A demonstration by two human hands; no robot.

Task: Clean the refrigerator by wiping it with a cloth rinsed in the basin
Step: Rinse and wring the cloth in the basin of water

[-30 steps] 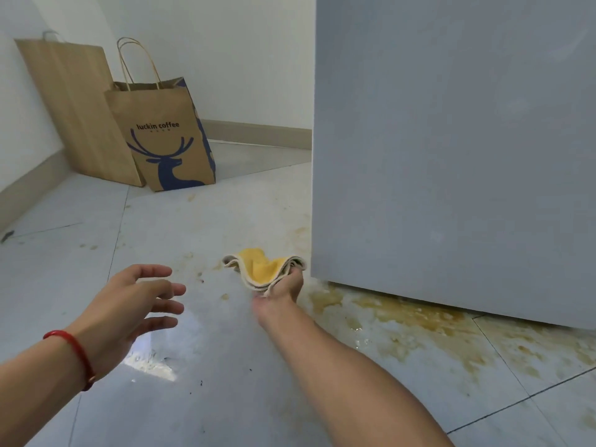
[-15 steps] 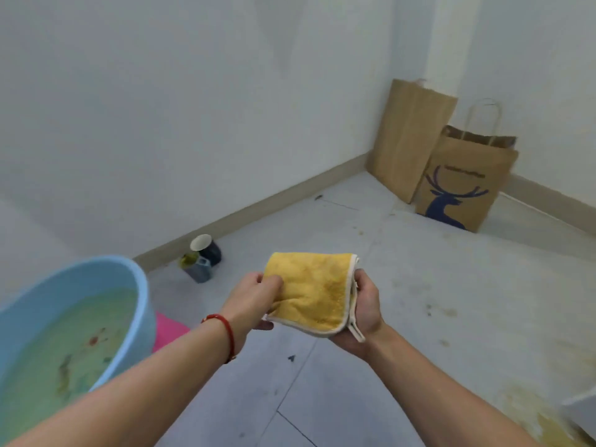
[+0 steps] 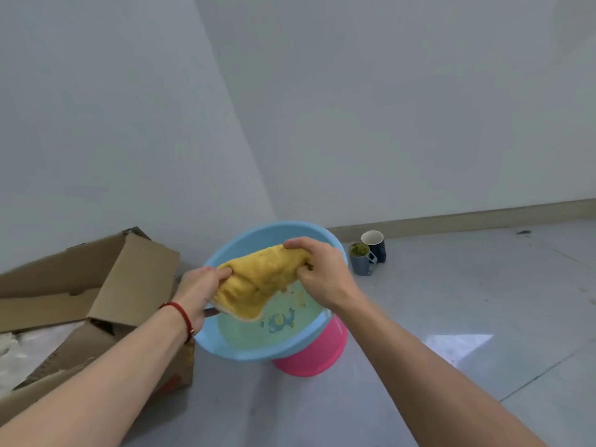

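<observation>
A yellow cloth (image 3: 258, 280) hangs stretched between both my hands just above a light blue basin (image 3: 225, 341). My left hand (image 3: 201, 287), with a red string on its wrist, grips the cloth's left end. My right hand (image 3: 317, 269) grips the right end, fingers curled over the top. The cloth's lower corner droops toward the murky greenish water (image 3: 283, 327) in the basin. The basin sits on a pink stool (image 3: 317, 353). The refrigerator is out of view.
An open cardboard box (image 3: 106, 295) stands on the floor left of the basin, touching it. Two mugs (image 3: 369, 253) sit by the baseboard behind the basin. Grey tiled floor (image 3: 467, 301) stretches to the right. White walls meet in a corner behind.
My view has swung left from the refrigerator to the basin. The cloth went from my right hand alone to both hands and now hangs over the water.
</observation>
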